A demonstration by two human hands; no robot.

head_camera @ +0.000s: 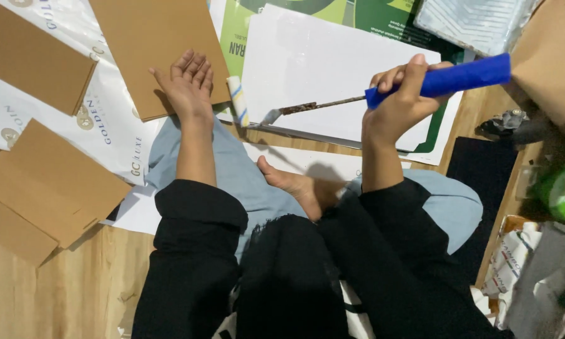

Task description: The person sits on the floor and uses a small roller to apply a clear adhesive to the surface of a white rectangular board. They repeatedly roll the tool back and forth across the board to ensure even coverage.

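Observation:
My right hand (398, 100) grips the blue handle (446, 78) of a small paint roller. Its rusty metal shaft (314, 107) runs left to a white roller head (237, 100) with blue and yellow stripes, which lies by the edge of a white board (320, 69). My left hand (187, 86) rests flat, fingers together, on a brown board (150, 44) just left of the roller head. I sit cross-legged on the floor in light blue trousers, one bare foot (295, 185) showing between my arms.
More brown boards lie at the left (34, 56) and lower left (44, 188) on white printed plastic sheeting (107, 132). A paint tray (474, 22) sits at top right. A green bottle (562, 191), crumpled paper (515, 263) and a dark mat (480, 169) are at the right.

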